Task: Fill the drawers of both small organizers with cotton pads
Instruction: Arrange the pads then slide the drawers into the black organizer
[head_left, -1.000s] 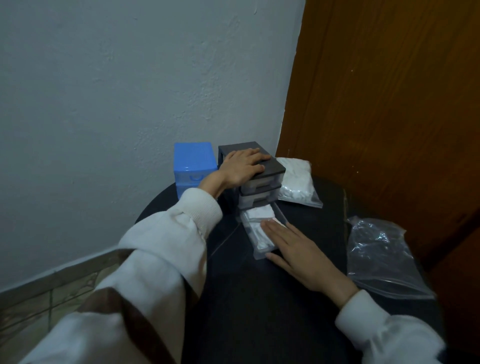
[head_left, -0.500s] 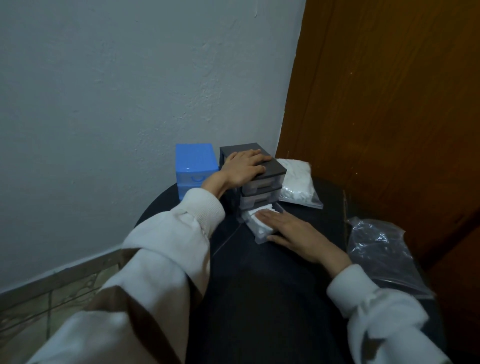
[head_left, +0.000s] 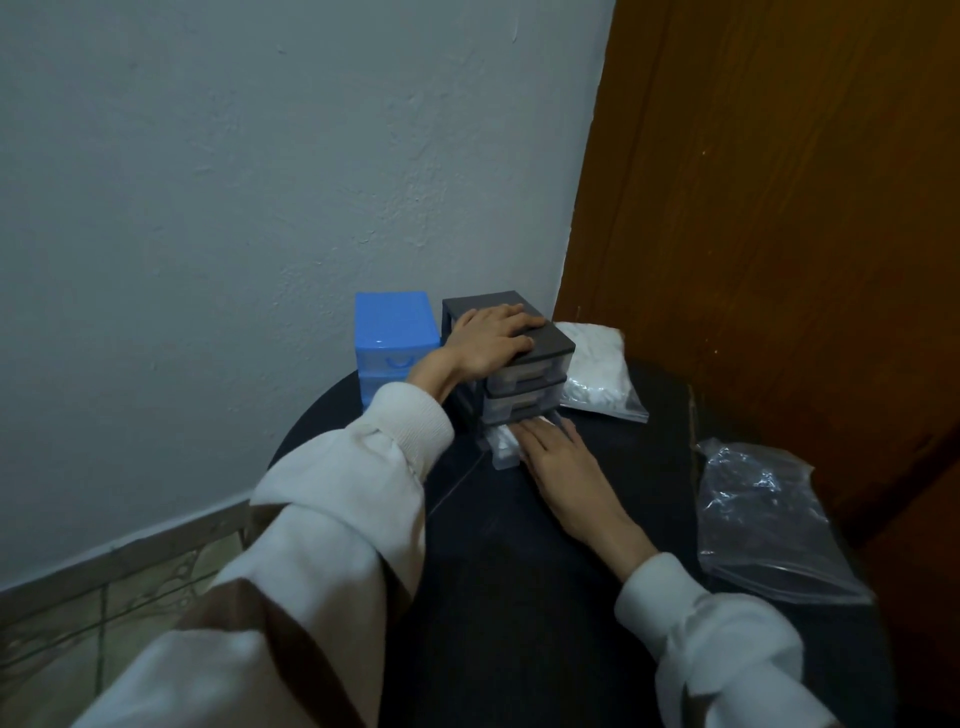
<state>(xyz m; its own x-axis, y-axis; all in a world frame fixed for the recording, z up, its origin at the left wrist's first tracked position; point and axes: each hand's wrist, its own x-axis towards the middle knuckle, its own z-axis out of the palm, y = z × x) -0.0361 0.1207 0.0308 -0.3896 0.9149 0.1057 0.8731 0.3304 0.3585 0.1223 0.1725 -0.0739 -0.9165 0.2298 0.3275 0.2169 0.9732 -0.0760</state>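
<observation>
A dark grey organizer (head_left: 550, 345) stands at the back of the round black table (head_left: 519, 597), with a blue organizer (head_left: 392, 332) to its left. My left hand (head_left: 491, 338) lies flat on the grey organizer's top. Its bottom clear drawer (head_left: 501, 447) sticks out a short way and holds white cotton pads. My right hand (head_left: 558, 457) rests with straight fingers on that drawer's pads and front. The two upper drawers are closed.
A zip bag of white cotton pads (head_left: 597, 371) lies right of the grey organizer. An empty clear zip bag (head_left: 763, 514) lies at the table's right edge. A brown wooden door (head_left: 779, 208) stands behind, a grey wall (head_left: 260, 182) to the left.
My right hand has moved forward and pushed the bottom drawer most of the way into the grey organizer. My left hand has stayed on top.
</observation>
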